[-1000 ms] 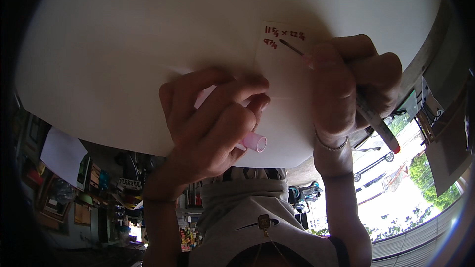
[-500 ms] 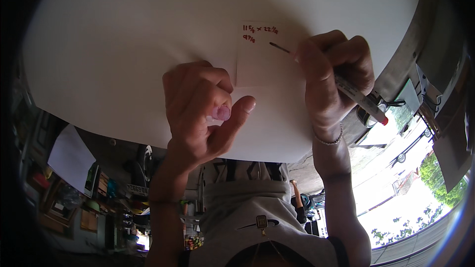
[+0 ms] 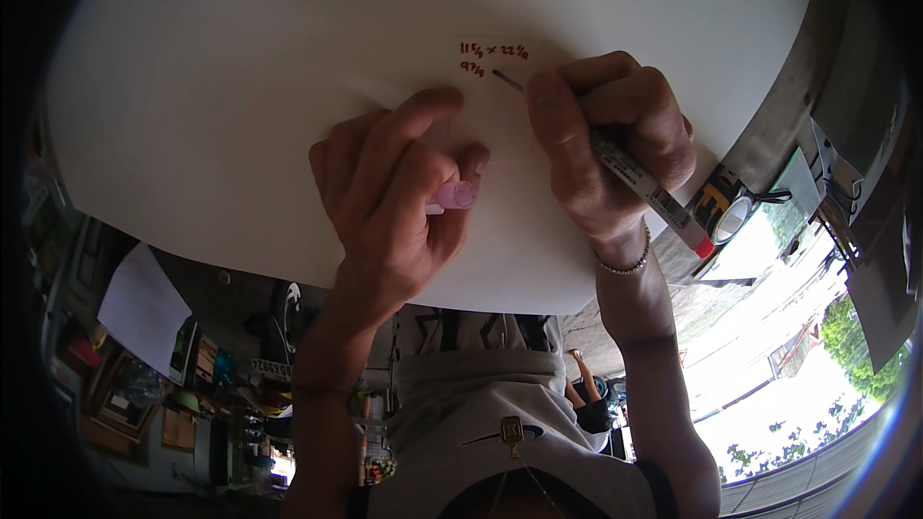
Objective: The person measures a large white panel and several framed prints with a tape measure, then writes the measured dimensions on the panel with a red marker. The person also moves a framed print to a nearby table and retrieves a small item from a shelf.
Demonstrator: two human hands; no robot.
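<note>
A red marker (image 3: 615,165) is gripped in the closed right hand (image 3: 615,149), with its tip set on the white board (image 3: 240,106) just at 4 o'clock of a small patch of red handwriting (image 3: 492,56). The red rear end of the marker points toward 4 o'clock. The left hand (image 3: 394,202) is rested on the board at 9 o'clock of the right hand, fingers curled, and a small pink cap (image 3: 454,196) is pinched between thumb and fingers. A bracelet (image 3: 625,264) is worn on the right wrist.

Red-capped marker (image 3: 635,176) tilted, tip on white board (image 3: 288,86), small pink cap (image 3: 454,196) nearby
</note>
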